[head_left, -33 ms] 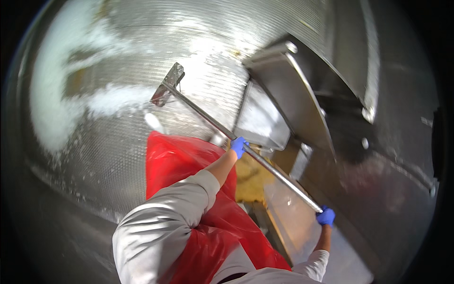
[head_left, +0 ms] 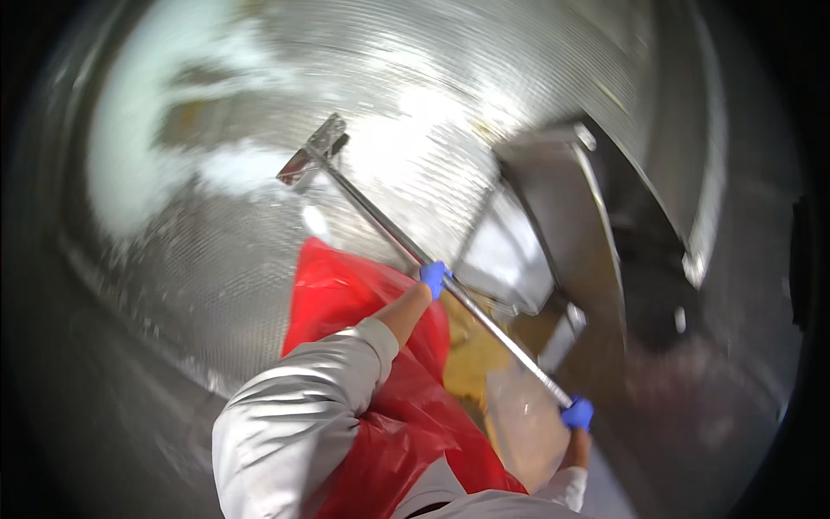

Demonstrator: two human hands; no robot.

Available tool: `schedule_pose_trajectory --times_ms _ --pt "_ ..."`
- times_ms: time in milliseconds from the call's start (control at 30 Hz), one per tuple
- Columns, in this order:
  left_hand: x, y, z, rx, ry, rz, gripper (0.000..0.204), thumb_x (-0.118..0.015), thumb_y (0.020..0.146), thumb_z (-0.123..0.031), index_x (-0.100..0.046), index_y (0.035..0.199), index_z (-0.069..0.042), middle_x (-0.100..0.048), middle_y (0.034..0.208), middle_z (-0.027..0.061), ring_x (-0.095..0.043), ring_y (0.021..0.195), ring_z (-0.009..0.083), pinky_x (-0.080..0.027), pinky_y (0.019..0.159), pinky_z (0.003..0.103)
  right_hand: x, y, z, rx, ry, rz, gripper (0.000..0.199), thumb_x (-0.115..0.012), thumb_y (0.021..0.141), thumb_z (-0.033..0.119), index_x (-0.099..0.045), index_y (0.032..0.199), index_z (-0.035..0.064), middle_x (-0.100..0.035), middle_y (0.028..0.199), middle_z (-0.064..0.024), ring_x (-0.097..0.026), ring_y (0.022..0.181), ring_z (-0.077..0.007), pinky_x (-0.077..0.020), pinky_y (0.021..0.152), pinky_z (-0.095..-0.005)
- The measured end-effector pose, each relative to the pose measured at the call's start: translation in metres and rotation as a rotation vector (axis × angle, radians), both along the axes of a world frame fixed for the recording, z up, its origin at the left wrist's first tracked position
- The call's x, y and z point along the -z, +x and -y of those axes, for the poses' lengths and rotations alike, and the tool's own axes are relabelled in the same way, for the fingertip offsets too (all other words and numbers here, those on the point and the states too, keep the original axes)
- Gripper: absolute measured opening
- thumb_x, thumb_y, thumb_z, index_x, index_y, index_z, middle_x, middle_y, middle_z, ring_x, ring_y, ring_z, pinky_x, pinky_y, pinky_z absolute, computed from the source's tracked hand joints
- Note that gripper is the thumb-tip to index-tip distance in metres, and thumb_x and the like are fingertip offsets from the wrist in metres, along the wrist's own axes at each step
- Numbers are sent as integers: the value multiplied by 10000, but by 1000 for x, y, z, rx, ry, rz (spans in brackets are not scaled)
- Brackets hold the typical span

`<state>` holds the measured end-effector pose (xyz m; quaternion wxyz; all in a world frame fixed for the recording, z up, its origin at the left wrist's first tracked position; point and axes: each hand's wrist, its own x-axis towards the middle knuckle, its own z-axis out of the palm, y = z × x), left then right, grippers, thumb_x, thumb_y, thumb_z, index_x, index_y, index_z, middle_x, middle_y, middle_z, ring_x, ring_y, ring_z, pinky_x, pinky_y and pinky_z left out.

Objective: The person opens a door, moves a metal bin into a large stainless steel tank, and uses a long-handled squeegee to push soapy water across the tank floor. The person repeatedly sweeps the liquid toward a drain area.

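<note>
A long-handled metal scraper [head_left: 380, 220] slants across the view, its steel handle running from upper left to lower right. My left hand [head_left: 434, 278], in a blue glove, is closed around the handle near its middle. The handle's lower right end is gripped by my right hand [head_left: 577, 413], also blue-gloved. At the far end, the wide rectangular blade [head_left: 304, 166] is at the edge of a white, snow-like mass [head_left: 238, 169] on the ribbed metal floor [head_left: 233, 246]. Whether the blade touches the floor cannot be made out.
More of the white material [head_left: 130, 182] is heaped at the far left. On the right stands a dark metal housing [head_left: 566, 199] with angled panels and raised edges. A yellowish surface [head_left: 471, 346] lies below the handle. My red apron [head_left: 346, 285] hangs close to the floor.
Floor, white heap and metal housing have shifted right in the view. The blade keeps nearly its place in the picture, so it lies closer to the white material. My right hand has moved slightly left and down.
</note>
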<state>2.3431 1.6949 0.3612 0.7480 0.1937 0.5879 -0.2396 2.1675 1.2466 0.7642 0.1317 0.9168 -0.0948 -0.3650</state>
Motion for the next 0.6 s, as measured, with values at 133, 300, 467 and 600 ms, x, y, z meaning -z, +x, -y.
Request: schedule_pose_trajectory --times_ms 133,300,467,600 --pt "-29 54 -284 -56 485 198 86 -620 857 -74 -582 915 -24 -591 694 60 -621 583 192 -476 480 336 167 82 -193 110 353 -87 438 -784 720 446 -737 1010 121 -724 916 -168 -700 889 -376 -553 804 -438" --pt "-125 80 -639 -330 880 323 419 -649 900 -137 -433 1213 37 -604 819 98 -602 638 161 -483 530 318 271 220 -523 -111 691 -225 511 -755 761 516 -744 983 56 -706 853 -223 -703 825 -383 -545 741 -460" --pt "-343 127 -948 -177 1452 503 835 -706 884 -367 -251 1459 33 -530 1270 212 -587 1035 238 -498 876 335 354 321 -878 -373 869 -57 589 -756 735 618 -709 807 36 -669 704 -197 -678 672 -363 -515 625 -455" --pt "-454 107 -1088 94 1609 459 810 -681 896 -431 -323 1485 -4 -498 1395 236 -500 1295 283 -425 1059 356 290 369 -1196 -391 1165 -66 568 -787 757 561 -676 859 14 -664 715 -166 -630 648 -293 -496 642 -424"
